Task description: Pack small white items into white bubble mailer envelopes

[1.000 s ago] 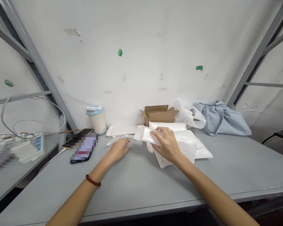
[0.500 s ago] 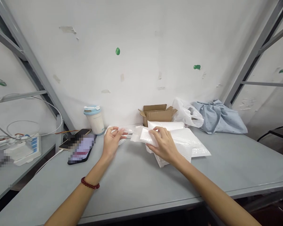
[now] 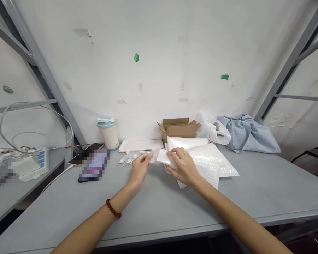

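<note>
Over the middle of the table, my right hand [image 3: 182, 165] grips a small white packet [image 3: 164, 158], thumb below and fingers on top. A thin, see-through plastic end sticks out from the packet's left side. My left hand [image 3: 140, 168], a red bead bracelet on its wrist, is closed in a pinch on that plastic end. White bubble mailers [image 3: 218, 158] lie overlapped beneath and behind my right hand, which hides part of them. Just behind my left hand is a small heap of white cables [image 3: 128, 158].
At the back stand an open cardboard box [image 3: 180, 130], a white plastic bag [image 3: 213, 130] and a blue cloth bag [image 3: 250, 135]. A flat white packet [image 3: 143, 145] lies by the wall. Leftward are a lidded cup [image 3: 109, 135], two phones [image 3: 94, 165] and a power strip [image 3: 38, 165].
My left hand has moved right, from fingers apart to a pinch on the packet's see-through end. The cables behind it now show more clearly. My right hand still holds the packet.
</note>
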Motion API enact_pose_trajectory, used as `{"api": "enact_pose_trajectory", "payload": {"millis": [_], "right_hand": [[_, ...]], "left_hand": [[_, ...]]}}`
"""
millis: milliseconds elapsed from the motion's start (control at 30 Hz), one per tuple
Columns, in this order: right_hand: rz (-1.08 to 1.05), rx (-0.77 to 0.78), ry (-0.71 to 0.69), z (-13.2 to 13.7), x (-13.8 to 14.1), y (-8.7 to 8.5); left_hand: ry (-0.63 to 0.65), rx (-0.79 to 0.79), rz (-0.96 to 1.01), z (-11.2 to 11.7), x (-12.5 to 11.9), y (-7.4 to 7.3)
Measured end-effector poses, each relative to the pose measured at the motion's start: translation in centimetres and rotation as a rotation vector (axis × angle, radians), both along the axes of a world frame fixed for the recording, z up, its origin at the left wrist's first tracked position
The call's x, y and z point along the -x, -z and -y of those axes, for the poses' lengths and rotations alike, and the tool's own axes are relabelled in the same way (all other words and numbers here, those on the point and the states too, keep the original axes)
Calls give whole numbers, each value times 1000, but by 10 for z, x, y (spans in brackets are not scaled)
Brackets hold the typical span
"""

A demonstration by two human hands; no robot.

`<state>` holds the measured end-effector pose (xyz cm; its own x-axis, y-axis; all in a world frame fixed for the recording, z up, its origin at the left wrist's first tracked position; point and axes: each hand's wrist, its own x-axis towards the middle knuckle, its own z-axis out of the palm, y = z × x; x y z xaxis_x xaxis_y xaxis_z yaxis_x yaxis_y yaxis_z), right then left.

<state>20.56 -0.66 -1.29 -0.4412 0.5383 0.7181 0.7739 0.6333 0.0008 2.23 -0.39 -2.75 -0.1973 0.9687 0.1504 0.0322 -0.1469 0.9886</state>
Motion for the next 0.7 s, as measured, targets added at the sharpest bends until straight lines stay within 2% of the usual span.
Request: {"api": "enact_pose_trajectory", "payload": {"millis": [133,233,333,400,467,567,700], "right_hand": [[-28,3,-12,0,0,-1],[-40,4,-21,1,0,-1],[-59,-1,-24,0,-2,-2],[-83,-3,-24,0,-3,-4],[-103,-2,-26,-1,-4,-6],[-122,-7,-28,-2,-5,-8],[-126,0,-22,-1,-5,-9]], "left_hand": [[129,47,-144,6,-5,-6],[178,-34,-245,5,-2,-14],[63,-147,-399,-5,14,-21],[-38,-158,-561,-14,31,-21],[-94,-155,-782,-22,47,-18],[-63,-139,-1070,-31,61,-6],[42,-115,-1213,-32,60,6]]}}
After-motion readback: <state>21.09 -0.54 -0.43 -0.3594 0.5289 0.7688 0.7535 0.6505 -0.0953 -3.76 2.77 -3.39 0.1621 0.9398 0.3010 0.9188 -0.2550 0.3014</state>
